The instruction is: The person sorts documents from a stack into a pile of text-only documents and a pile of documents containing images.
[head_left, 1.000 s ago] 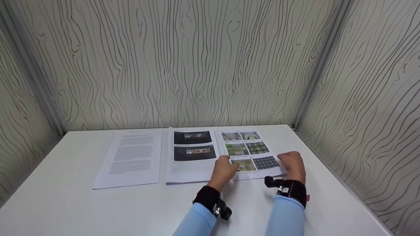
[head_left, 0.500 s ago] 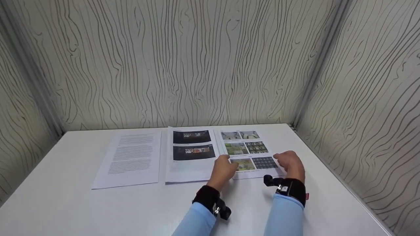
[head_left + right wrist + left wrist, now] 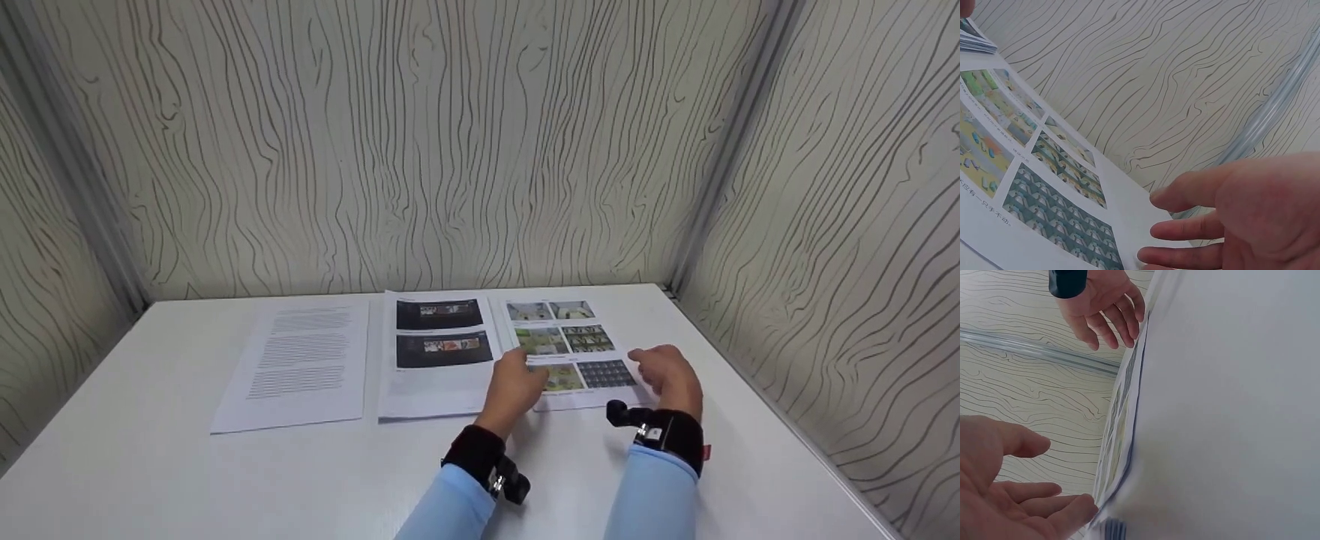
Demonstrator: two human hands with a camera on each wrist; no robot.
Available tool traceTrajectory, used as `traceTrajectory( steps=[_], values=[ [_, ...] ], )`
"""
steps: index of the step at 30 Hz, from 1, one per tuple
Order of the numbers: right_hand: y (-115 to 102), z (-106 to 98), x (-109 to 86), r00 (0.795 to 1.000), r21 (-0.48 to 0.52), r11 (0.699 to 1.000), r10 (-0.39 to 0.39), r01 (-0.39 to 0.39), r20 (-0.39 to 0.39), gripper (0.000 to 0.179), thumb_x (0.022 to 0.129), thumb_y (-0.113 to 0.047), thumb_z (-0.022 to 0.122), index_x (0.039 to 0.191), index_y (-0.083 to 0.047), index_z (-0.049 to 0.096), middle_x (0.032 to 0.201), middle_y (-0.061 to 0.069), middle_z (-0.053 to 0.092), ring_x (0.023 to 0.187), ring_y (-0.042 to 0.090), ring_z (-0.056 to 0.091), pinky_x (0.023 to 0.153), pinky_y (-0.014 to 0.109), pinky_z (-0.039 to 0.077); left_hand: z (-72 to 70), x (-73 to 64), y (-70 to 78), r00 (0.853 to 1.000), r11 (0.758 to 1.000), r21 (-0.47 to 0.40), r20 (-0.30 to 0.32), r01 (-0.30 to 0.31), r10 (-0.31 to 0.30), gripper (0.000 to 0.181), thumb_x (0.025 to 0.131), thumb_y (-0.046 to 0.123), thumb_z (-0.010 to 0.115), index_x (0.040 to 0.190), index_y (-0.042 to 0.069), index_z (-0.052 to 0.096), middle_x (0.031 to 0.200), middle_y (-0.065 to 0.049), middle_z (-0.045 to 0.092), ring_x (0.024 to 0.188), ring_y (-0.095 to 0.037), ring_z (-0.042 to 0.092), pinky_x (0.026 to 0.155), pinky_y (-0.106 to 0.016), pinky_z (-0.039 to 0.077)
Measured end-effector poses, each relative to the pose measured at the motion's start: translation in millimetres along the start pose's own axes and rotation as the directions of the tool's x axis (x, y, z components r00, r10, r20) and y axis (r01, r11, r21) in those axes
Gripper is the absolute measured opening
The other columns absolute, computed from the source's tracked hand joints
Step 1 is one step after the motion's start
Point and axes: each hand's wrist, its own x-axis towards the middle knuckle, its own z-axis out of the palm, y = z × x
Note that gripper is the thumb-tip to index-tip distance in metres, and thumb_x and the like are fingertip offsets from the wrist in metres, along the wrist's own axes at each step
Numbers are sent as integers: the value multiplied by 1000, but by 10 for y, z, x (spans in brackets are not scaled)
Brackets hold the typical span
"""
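On the white table lies a sheet of paper (image 3: 585, 337) printed with rows of colour pictures, the rightmost of three sets of papers. At its left edge is my left hand (image 3: 514, 390); in the left wrist view, the fingertips of that left hand (image 3: 1022, 495) meet the paper's edge, with the thumb held apart. My right hand (image 3: 671, 375) is by the sheet's right edge. The right wrist view has this right hand (image 3: 1230, 216) with fingers extended and spread beside the printed sheet (image 3: 1055, 180); whether they touch it is unclear. Neither hand grips anything.
A thicker stack of papers (image 3: 442, 386) with two dark pictures lies left of my left hand, close to the picture sheet. Farther left is a set of text pages (image 3: 307, 360). Wood-patterned panels (image 3: 420, 150) close off the table's back and sides.
My right hand's fingers have shifted slightly left at the sheet's right edge. The left hand and the papers look almost unmoved.
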Motion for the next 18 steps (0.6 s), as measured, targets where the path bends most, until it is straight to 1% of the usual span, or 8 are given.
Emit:
traceTrajectory(
  steps=[2, 4, 6, 8, 9, 12, 15, 18],
  values=[
    [-31, -12, -14, 1000, 49, 999, -18, 18, -1, 59, 98, -31, 51, 137, 12, 41, 126, 29, 54, 118, 40, 50, 99, 48, 41, -30, 1, 43, 999, 999, 17, -19, -49, 50, 48, 91, 14, 64, 136, -1, 56, 129, -16, 62, 117, -27, 60, 98, -41, 47],
    [-82, -23, -27, 998, 104, 993, -57, 57, -6, 57, 99, -30, 51, 137, 12, 41, 131, 29, 53, 124, 41, 48, 103, 49, 39, -72, 3, 81, 996, 996, 25, -32, -86, 87, 44, 92, 15, 63, 134, 3, 59, 130, -13, 62, 121, -27, 57, 100, -42, 45],
    [-152, -34, -45, 994, 143, 984, -107, 110, -29, 54, 100, -28, 50, 136, 12, 43, 129, 28, 56, 123, 40, 51, 103, 49, 41, -123, 8, 117, 990, 991, 31, -51, -129, 130, 38, 92, 14, 64, 129, 5, 64, 127, -11, 64, 118, -26, 58, 99, -43, 46],
    [-235, -50, -73, 987, 175, 972, -149, 158, -63, 49, 101, -26, 50, 134, 10, 47, 123, 24, 60, 117, 36, 56, 99, 46, 44, -180, 11, 152, 984, 987, 31, -75, -159, 161, 33, 91, 12, 64, 124, 8, 67, 122, -7, 66, 115, -24, 59, 97, -41, 47],
    [-279, -57, -93, 982, 179, 966, -171, 184, -85, 47, 101, -25, 49, 133, 9, 48, 120, 22, 62, 113, 33, 58, 97, 44, 46, -214, 13, 168, 978, 982, 35, -96, -183, 186, 30, 91, 11, 65, 121, 9, 68, 118, -5, 68, 113, -24, 60, 95, -40, 47],
    [-435, -84, -175, 959, 156, 952, -240, 263, -153, 41, 101, -24, 49, 130, 5, 53, 113, 16, 64, 103, 26, 60, 88, 37, 47, -352, 8, 229, 952, 966, 67, -166, -250, 257, 22, 90, 10, 65, 111, 11, 70, 104, 1, 69, 105, -22, 61, 91, -38, 48],
    [-627, -88, -293, 927, 111, 934, -313, 340, -207, 37, 101, -24, 49, 126, 3, 56, 111, 16, 65, 101, 26, 59, 85, 37, 46, -552, -3, 293, 925, 952, 95, -227, -290, 304, 14, 91, 11, 66, 103, 12, 71, 93, 5, 68, 96, -19, 62, 85, -36, 49],
    [-836, -49, -418, 897, 73, 913, -375, 401, -234, 34, 102, -25, 50, 121, 2, 58, 111, 17, 65, 102, 29, 59, 86, 40, 45, -802, -24, 359, 912, 949, 103, -265, -297, 314, 8, 92, 14, 66, 98, 12, 70, 87, 5, 65, 86, -16, 59, 78, -34, 49]
  ],
)
